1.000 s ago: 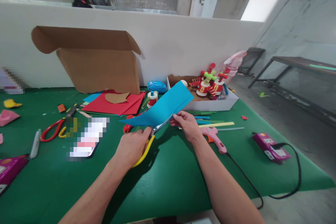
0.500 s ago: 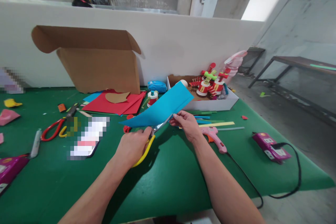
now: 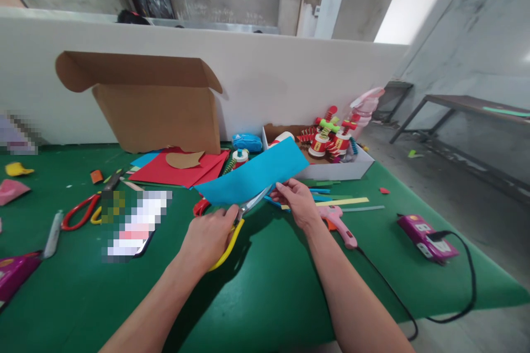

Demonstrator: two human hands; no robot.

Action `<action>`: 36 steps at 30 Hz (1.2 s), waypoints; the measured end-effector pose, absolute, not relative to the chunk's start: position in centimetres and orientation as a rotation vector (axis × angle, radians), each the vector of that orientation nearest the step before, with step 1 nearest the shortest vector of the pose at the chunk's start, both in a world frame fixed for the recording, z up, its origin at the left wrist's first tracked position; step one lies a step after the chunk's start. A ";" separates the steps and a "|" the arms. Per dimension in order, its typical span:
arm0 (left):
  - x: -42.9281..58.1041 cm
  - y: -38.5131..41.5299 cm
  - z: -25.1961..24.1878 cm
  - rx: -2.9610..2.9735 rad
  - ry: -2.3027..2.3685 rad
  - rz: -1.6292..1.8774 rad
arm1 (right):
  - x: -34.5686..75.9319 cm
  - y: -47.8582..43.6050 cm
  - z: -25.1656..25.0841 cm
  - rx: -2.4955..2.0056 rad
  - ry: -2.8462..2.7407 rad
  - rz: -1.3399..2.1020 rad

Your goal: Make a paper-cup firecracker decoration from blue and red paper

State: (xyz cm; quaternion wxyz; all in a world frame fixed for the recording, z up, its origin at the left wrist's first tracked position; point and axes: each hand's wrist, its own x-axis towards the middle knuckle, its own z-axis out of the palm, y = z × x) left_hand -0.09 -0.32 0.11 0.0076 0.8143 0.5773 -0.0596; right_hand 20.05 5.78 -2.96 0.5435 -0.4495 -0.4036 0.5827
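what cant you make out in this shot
Head view:
- yellow scissors: handle loops covered by the left hand, blade tips lost behind the blue paper.
- Thing beside the red scissors: pixelated.
- Purple item: cut by the left edge.
- Labels on the craft figures: too small.

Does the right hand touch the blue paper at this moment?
Touching. The head view shows the right hand pinching the lower edge of the blue paper, while the left hand holds scissors.
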 end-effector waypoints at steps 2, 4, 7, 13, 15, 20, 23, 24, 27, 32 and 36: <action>-0.1 -0.3 0.1 2.547 1.809 -0.177 | 20.1 5.8 -2.9 -1.073 -0.959 1.381; -0.1 -0.3 0.0 2.556 1.810 -0.161 | 20.1 5.7 -2.9 -1.077 -0.963 1.383; -0.1 -0.3 -0.1 2.562 1.812 -0.144 | 20.2 5.7 -2.9 -1.076 -0.977 1.397; -0.1 -0.3 -0.3 2.569 1.827 -0.158 | 20.3 5.7 -3.0 -1.064 -1.029 1.427; -0.1 -0.2 -0.4 2.574 1.834 -0.151 | 20.2 5.7 -3.1 -1.067 -1.039 1.429; 0.0 -0.2 -0.5 2.571 1.830 -0.157 | 20.1 5.7 -3.3 -1.068 -1.071 1.437; 0.0 -0.2 -0.6 2.571 1.820 -0.144 | 20.1 5.7 -3.4 -1.057 -1.092 1.434; -0.1 -0.2 -0.7 2.568 1.822 -0.141 | 20.1 5.6 -3.4 -1.051 -1.107 1.438; -0.1 -0.2 -0.8 2.560 1.831 -0.132 | 20.1 5.5 -3.4 -1.033 -1.162 1.454; -0.1 -0.2 -0.9 2.563 1.817 -0.115 | 20.0 5.5 -3.4 -1.028 -1.192 1.457; 0.0 -0.2 -0.8 2.564 1.800 -0.141 | 19.9 5.5 -3.4 -1.025 -1.187 1.456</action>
